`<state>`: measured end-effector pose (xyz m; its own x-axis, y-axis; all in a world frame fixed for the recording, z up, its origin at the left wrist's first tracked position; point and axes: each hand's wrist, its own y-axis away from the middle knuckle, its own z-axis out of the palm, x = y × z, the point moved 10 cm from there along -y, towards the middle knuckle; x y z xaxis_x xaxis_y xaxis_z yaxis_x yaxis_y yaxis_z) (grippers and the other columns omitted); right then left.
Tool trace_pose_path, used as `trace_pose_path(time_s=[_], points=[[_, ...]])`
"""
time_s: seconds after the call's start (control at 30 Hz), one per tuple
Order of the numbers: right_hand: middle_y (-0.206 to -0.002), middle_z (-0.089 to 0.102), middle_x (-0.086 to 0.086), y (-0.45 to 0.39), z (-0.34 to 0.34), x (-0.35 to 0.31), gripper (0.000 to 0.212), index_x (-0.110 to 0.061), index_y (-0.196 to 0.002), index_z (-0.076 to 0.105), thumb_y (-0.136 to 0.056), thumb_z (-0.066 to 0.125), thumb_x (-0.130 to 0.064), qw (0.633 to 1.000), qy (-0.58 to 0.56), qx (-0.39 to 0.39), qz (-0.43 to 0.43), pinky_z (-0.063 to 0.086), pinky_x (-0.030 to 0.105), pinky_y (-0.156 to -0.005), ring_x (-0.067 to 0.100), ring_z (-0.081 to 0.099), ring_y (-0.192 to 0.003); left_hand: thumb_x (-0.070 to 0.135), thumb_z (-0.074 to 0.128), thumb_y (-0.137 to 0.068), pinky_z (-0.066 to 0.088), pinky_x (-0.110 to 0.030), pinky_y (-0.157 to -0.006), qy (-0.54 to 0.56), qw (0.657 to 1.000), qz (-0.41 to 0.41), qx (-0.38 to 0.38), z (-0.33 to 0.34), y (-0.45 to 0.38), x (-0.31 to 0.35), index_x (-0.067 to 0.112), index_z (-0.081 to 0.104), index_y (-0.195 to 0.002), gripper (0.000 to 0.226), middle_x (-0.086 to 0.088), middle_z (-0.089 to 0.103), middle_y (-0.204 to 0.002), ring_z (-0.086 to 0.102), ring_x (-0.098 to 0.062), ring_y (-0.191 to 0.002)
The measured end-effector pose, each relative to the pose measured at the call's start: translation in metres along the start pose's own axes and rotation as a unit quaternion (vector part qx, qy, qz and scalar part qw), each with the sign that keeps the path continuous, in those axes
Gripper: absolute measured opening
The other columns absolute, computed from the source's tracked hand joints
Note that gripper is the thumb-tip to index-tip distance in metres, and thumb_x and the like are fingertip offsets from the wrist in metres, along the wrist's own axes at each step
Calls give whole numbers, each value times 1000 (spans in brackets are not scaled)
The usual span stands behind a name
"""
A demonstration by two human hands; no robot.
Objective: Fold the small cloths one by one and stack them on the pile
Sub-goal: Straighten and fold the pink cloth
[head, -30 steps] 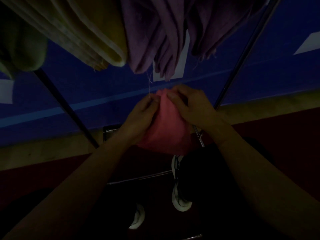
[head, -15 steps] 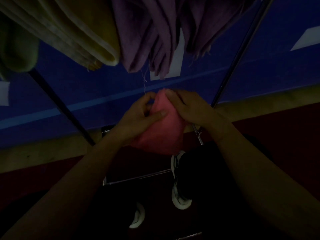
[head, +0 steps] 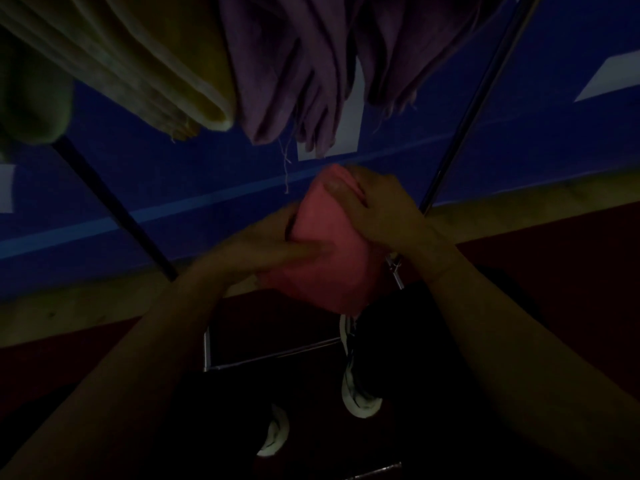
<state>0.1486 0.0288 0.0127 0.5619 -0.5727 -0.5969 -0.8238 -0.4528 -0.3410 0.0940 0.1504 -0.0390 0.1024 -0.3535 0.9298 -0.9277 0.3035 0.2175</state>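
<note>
A small pink cloth point(head: 329, 265) hangs folded in mid-air in the dim head view, near the middle. My right hand point(head: 377, 209) grips its top edge, fingers curled over the fold. My left hand point(head: 263, 251) holds the cloth's left side, thumb laid across the front of it; this hand is blurred. Above, a purple cloth point(head: 298, 67) and a yellow cloth point(head: 156, 60) hang down from the top of the frame. No stacked pile shows.
A dark slanted bar point(head: 114, 209) runs on the left and a metal rod point(head: 464, 126) on the right. A blue panel point(head: 173, 174) fills the background. Below are a metal frame point(head: 273, 355) and two white-soled shoes point(head: 360, 400).
My left hand slid down from the cloth's top corner to its left side. My right hand stayed at the top. The cloth now looks narrower and more folded.
</note>
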Motion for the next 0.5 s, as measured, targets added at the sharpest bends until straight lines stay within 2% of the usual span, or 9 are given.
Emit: trace_pose_path(time_s=[0.07,0.13,0.17,0.27,0.33,0.4,0.43,0.5], points=[[-117,67,14,-1,-7,4,39,0,-128,58,-103,49,-29,1000,1,13,11,45,22,-91,18,64,-96,33,74,-87,55,-19,-88,-105,993,-30,-42,2,0,-13,33,59,-128,44,22,69,-111,65,8,-97],[-115,68,12,-1,-14,10,39,1,-128,59,-103,50,-28,999,1,23,23,44,20,-91,20,65,-96,36,70,-90,55,-30,-92,-182,983,-32,-11,-12,-2,-21,26,64,-124,36,10,70,-114,66,1,-97],[-116,67,8,-1,-18,13,40,0,-128,58,-103,50,-29,999,3,26,33,41,16,-92,19,64,-98,38,69,-90,56,-29,-89,-189,981,-35,9,-21,-3,-23,25,65,-121,34,7,70,-113,66,-1,-96],[-119,63,0,0,-24,26,44,-5,-133,56,-103,48,-36,996,-9,28,86,32,4,-91,5,55,-103,43,69,-88,52,-11,-68,-181,981,-36,54,-42,-3,-22,28,61,-115,31,11,67,-105,64,1,-86],[-117,61,-3,1,-27,39,45,-9,-134,55,-103,45,-40,991,-16,23,128,28,3,-85,6,54,-104,44,71,-85,54,-16,-65,-160,981,2,110,-56,0,-14,30,57,-113,34,6,66,-105,64,-4,-82],[-117,57,-6,1,-31,51,46,-12,-134,54,-103,41,-44,985,-27,21,167,27,3,-84,7,53,-107,41,73,-84,56,-35,-64,-106,981,56,154,-62,4,-2,32,49,-110,37,-4,64,-101,60,-11,-72],[-119,58,-5,2,-32,57,46,-13,-134,54,-104,40,-45,983,-36,21,180,27,4,-84,9,53,-109,40,73,-85,54,-39,-59,-92,980,70,159,-59,6,1,33,45,-109,37,-6,61,-94,57,-10,-66],[-126,56,-3,4,-30,65,48,-15,-138,52,-105,36,-45,978,-48,7,201,26,5,-88,11,51,-116,44,70,-87,49,-34,-52,-105,980,81,146,-44,10,7,32,46,-106,33,2,59,-81,54,-5,-61]])
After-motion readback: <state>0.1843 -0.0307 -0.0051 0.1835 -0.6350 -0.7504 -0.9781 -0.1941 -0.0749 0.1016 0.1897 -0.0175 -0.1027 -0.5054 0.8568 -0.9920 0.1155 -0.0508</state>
